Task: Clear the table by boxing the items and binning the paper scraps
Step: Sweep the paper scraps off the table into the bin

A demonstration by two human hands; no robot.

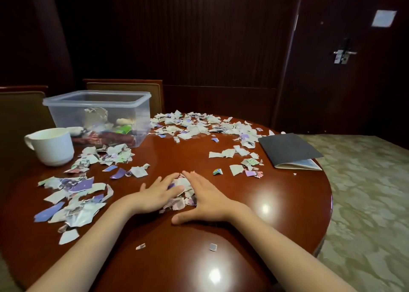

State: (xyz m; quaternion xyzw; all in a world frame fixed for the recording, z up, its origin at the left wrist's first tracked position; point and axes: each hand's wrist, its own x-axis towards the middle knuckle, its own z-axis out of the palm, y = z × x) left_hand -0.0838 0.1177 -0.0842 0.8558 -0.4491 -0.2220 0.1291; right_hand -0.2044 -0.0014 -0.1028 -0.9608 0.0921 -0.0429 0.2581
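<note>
Both hands flat on the worktop [254,194], palms down and fingers spread, angled toward each other in a wedge; left hand [158,193] and right hand [207,199] pressed against opposite sides of a small heap of paper scraps [181,192], herding rather than pinching; nothing lifted yet.

Plenty more scraps well apart from that heap: a wide drift across the far side [199,123], a cluster near the left edge [73,201], another just beside the white cup [51,145], two stray bits close to the body [213,246].

Clear plastic box [97,114] at the far left, lid off, already holding a jumble of items; dark booklet [288,151] at the right rim of the worktop, not boxed; no bin anywhere in view.

Likely trouble from here: light, glossy pieces slipping out under the palms or through the gap at the fingertips on so polished a surface; a loose scoop shedding bits on the way to an unseen bin, probably onto the patterned carpet [365,192]; heap dragged too far toward the near edge and spilling into the lap; a sweeping forearm knocking the cup or nudging the booklet off the rim; small strays overlooked against the reflections.
</note>
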